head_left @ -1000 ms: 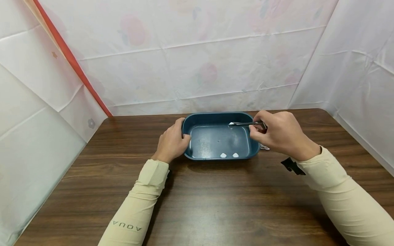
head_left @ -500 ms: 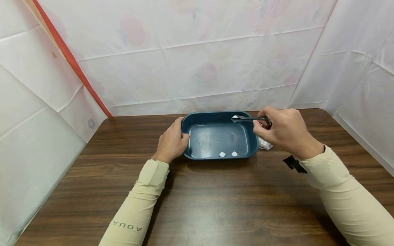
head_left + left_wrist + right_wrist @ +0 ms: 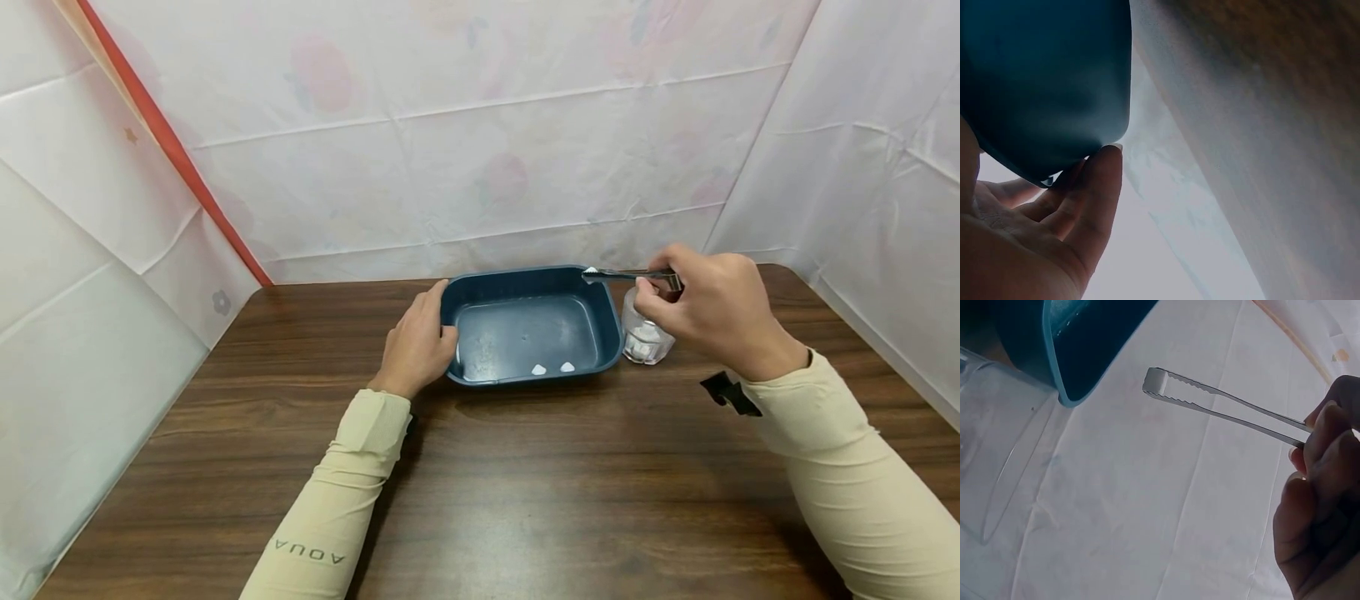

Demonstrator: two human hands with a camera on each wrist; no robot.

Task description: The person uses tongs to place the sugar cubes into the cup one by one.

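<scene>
My left hand holds the left end of a dark blue plastic tub, its thumb over the rim. In the left wrist view, its fingers lie against the tub's outside. Two small white cubes lie inside, along the near wall. My right hand pinches slim metal tongs near their back end. A white cube sits between the serrated tips, raised by the tub's far right corner. Partly behind that hand stands a clear glass with white pieces inside.
Dark wood-grain table extends in front of the tub. A pale printed curtain hangs close behind it, with more sheeting at both sides. The glass stands just right of the tub's right end.
My right hand has lifted the tongs and cube up and to the right, uncovering more of the glass. The tub's right end has shifted slightly left and away; my left hand keeps its hold.
</scene>
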